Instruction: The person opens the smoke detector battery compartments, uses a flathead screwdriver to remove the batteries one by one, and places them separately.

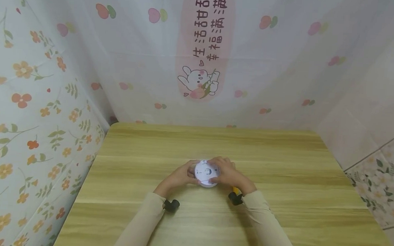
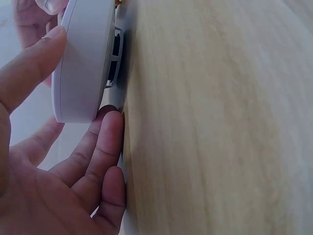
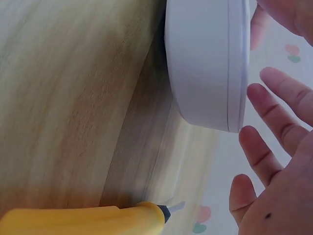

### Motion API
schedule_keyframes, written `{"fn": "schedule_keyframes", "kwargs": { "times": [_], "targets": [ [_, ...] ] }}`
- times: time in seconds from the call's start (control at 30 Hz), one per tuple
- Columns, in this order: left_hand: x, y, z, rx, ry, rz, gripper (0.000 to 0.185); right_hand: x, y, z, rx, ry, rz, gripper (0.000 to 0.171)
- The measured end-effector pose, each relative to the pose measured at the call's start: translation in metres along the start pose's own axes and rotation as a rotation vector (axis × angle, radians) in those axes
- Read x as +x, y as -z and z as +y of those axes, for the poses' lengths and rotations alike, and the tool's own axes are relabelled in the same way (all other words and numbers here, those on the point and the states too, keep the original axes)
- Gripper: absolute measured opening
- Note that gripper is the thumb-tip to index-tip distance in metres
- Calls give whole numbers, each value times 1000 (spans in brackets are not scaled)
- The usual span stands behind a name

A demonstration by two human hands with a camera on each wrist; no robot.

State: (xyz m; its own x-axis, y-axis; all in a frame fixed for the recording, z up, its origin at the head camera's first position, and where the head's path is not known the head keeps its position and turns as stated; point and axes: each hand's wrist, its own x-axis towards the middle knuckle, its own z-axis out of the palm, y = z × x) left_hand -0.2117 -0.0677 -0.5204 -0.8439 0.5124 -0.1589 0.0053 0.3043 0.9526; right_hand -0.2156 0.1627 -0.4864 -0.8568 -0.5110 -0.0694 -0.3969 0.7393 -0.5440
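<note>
While head view hides it, right wrist shows yellow tool [image 3: 83,220]; both hands' grip clasps white disc [image 1: 206,172].

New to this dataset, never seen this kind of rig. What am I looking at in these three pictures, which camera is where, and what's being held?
There is no machine here: a person works with two bare hands. The wide picture comes from a camera worn on the head, looking down at a wooden table with patterned sheets hung around it. The other two come from small cameras strapped to each wrist, so they show the same spot from very close and turned sideways.

Both hands meet at a round white device, a flat disc with dark markings on its face. The left hand grips its left edge; in the left wrist view the thumb lies on the rim. The right hand covers its right side, though in the right wrist view its fingers look spread beside the disc.

A yellow-handled tool lies on the table beside the right wrist.
</note>
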Motion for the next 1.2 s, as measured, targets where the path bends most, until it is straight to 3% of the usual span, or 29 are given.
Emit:
{"fn": "schedule_keyframes", "kwargs": {
  "times": [0.47, 0.97, 1.2],
  "targets": [
    [-1, 1, -2, 16, 39, -3, 82, 7, -3, 0, -32, 15, -49, 64],
    [1, 0, -4, 32, 24, -18, 83, 9, 1, -3, -73, -21, -76, 54],
    [2, 3, -3, 33, 23, -6, 82, 11, 2, -5, -76, 14, -56, 55]
  ]
}}
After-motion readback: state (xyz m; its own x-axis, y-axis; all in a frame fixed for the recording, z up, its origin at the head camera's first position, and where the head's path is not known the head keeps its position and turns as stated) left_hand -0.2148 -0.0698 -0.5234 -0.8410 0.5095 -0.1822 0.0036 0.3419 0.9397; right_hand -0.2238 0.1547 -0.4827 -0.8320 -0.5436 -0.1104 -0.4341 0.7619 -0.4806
